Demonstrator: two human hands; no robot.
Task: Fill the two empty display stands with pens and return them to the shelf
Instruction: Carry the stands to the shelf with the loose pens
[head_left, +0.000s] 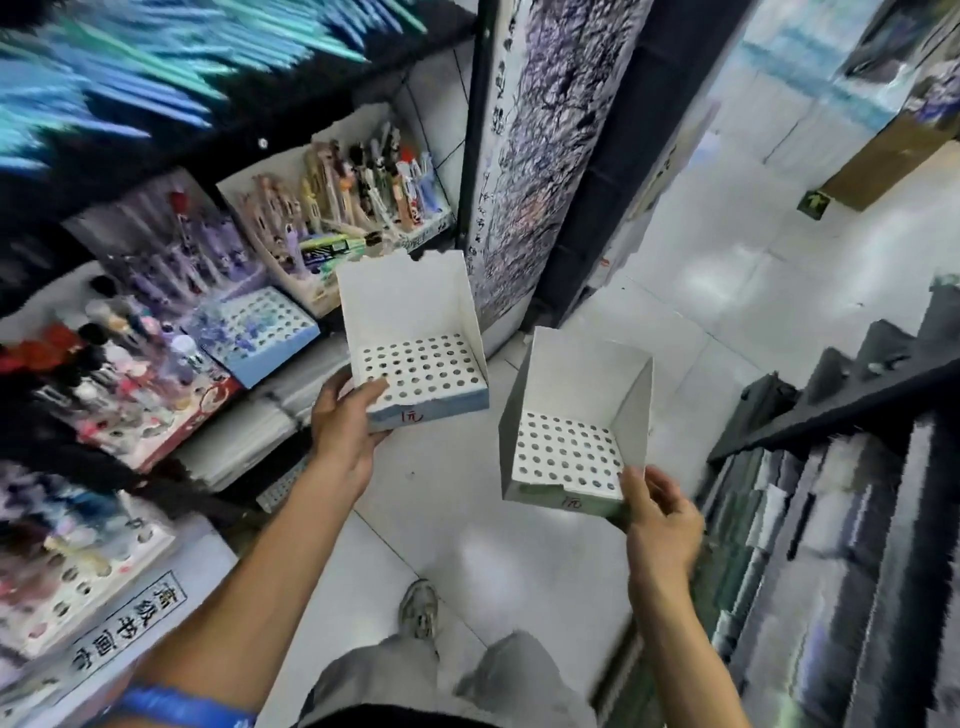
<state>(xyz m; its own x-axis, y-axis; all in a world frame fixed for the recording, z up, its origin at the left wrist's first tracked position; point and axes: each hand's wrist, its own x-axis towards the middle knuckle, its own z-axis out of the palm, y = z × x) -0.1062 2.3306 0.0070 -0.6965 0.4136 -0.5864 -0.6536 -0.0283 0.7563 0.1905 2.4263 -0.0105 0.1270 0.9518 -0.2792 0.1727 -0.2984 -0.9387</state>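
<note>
I hold two white cardboard display stands over the aisle floor, both with a holed base and no pens in them. The blue-fronted stand (410, 317) is gripped at its front left corner by my left hand (345, 421), thumb on the holed base. The green-fronted stand (576, 415) is held at its front right corner by my right hand (660, 525). A red price mark shows on the front of each. Stands full of pens (363, 182) line the shelf (291, 93) to my left.
The left shelf carries a blue stand with few pens (260, 332), character pens and stacked white packs below. A patterned pillar (545, 156) rises behind the stands. A dark rack of notebooks (831, 519) fills the right. White tiled floor (519, 545) lies between, with my shoe on it.
</note>
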